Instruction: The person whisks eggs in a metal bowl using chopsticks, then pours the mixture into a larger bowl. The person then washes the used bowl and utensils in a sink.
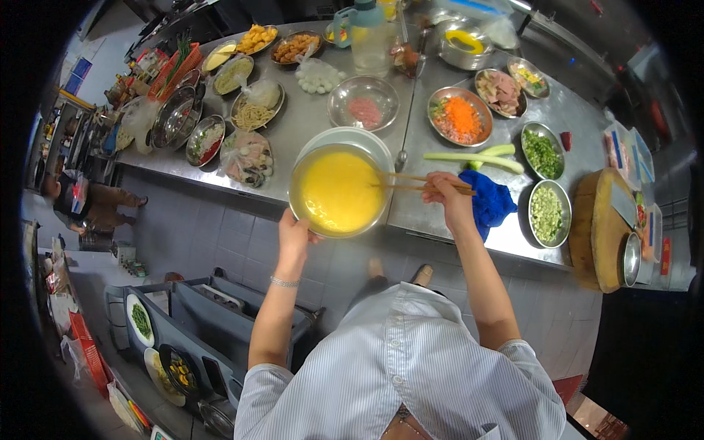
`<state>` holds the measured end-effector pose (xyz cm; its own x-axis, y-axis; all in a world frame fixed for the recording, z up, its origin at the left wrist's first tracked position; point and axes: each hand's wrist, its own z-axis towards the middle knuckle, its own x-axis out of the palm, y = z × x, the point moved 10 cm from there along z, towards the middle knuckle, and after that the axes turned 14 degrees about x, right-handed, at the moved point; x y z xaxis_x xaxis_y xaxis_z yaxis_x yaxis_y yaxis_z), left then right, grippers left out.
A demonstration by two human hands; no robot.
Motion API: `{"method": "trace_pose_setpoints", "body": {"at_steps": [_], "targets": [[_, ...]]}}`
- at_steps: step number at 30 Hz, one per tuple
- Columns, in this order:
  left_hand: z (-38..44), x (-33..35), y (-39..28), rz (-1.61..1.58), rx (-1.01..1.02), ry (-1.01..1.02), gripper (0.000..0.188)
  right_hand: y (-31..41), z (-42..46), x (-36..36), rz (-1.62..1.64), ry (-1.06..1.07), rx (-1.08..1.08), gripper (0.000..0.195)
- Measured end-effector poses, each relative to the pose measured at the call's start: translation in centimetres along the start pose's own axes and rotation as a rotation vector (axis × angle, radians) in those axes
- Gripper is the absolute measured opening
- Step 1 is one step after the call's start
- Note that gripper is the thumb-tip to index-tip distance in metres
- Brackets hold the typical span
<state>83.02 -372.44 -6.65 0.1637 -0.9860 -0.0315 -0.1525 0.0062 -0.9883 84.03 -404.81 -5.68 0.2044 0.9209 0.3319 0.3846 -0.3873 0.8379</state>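
Observation:
A steel bowl of beaten egg (341, 190) is tilted towards me at the front edge of the counter, its far side over a pale bowl (344, 133). My left hand (296, 234) grips its near left rim. In my right hand (448, 192) is a pair of wooden chopsticks (407, 187), their tips in the egg. Just right of that hand lies a bunched blue cloth (489, 201). Behind it are peeled green stalks (484, 159). A steel bowl with pink minced meat (364, 110) stands beyond the pale bowl.
Bowls of shredded carrot (462, 118), chopped greens (542, 151) and diced green vegetable (546, 214) stand right, beside a round wooden chopping block (597, 236). Bagged food (247, 159) and several filled bowls are left. Behind stands a plastic jug (371, 47). A grey cart (192, 330) is at lower left; a person (93, 201) stands far left.

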Motion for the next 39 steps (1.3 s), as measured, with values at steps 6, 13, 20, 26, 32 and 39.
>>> {"method": "trace_pose_setpoints", "body": {"at_steps": [6,13,20,26,32,39], "targets": [[4.2,-3.7,-1.7,0.147,0.083,0.02,0.022,-2.5,1.7,4.7,-0.115,0.039,0.093,0.022],[7.6,-4.6,-6.3,0.529,0.313,0.061,0.019,-1.8,3.7,5.3,-0.042,-0.049,0.013,0.02],[7.6,-1.4,-12.1,1.059,0.805,0.073,0.03,-1.1,3.6,7.1,-0.071,-0.037,-0.017,0.019],[4.1,1.5,-18.3,1.281,1.149,-0.005,0.039,0.0,2.0,3.9,-0.133,-0.125,-0.057,0.016],[1.4,2.5,-20.7,1.253,1.429,-0.061,0.039,-4.0,3.6,5.7,-0.15,-0.07,-0.034,0.015],[0.9,0.7,-20.4,1.154,1.41,-0.122,0.034,-5.4,5.3,4.2,-0.008,-0.058,-0.002,0.016]]}}
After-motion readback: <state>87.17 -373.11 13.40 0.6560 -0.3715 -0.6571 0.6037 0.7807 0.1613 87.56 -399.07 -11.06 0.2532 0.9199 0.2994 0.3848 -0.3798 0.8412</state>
